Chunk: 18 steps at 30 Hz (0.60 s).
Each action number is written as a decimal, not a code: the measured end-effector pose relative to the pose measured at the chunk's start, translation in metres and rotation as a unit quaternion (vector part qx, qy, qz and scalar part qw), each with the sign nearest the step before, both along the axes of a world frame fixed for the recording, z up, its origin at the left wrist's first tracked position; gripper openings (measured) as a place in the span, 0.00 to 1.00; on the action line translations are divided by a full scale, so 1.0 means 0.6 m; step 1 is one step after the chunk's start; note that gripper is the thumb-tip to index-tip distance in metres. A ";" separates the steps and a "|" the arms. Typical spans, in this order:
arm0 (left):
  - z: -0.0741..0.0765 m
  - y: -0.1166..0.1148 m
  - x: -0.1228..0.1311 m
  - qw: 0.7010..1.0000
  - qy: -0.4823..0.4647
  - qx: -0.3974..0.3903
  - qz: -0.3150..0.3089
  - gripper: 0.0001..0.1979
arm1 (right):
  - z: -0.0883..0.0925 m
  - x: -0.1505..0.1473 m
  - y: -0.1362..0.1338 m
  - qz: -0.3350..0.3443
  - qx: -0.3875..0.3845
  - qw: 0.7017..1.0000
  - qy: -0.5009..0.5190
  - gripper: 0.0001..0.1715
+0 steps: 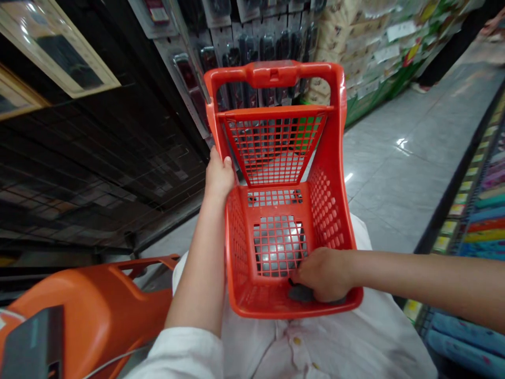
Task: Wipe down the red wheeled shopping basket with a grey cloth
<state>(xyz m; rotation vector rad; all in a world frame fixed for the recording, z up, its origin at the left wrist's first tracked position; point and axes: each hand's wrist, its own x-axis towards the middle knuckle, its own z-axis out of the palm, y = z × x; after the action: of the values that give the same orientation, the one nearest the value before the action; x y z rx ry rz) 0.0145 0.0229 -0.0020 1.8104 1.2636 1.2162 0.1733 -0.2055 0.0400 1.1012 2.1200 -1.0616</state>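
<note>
A red plastic shopping cart point(333, 137) with a mesh basket stands right in front of me, its handle at the far end. My left hand point(220, 173) is closed round the cart's left side rim, thumb on top. Inside the basket, by the near wall, my right hand point(325, 273) is curled with its fingers pointing down. A dark grey cloth point(300, 292) shows beneath that hand, bunched against the near wall. The fingertips are partly hidden.
An orange plastic object point(98, 300) with a dark box point(33, 342) on it is at lower left. Hanging packaged goods point(252, 47) line the shelf ahead. Folded colourful textiles point(485, 231) fill a rack at right. Someone's dark-clad leg point(450, 52) stands on the aisle floor point(394, 173).
</note>
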 end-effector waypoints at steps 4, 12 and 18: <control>-0.003 -0.005 0.003 1.000 -0.008 -0.010 0.002 0.28 | -0.017 -0.030 -0.005 -0.145 -0.005 0.971 0.190 0.22; -0.002 -0.017 0.006 1.000 -0.021 -0.014 0.011 0.24 | 0.028 0.046 -0.024 -0.036 -0.026 0.996 0.074 0.16; -0.023 -0.008 0.013 0.995 -0.101 -0.018 0.008 0.26 | 0.032 0.046 0.011 0.026 0.221 0.967 -0.123 0.11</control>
<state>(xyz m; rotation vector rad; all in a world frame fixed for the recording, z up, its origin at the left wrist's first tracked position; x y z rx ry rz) 0.0225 0.0180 -0.0159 1.6103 1.1791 1.3401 0.2010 -0.1986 0.0594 1.2924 2.2170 -0.4025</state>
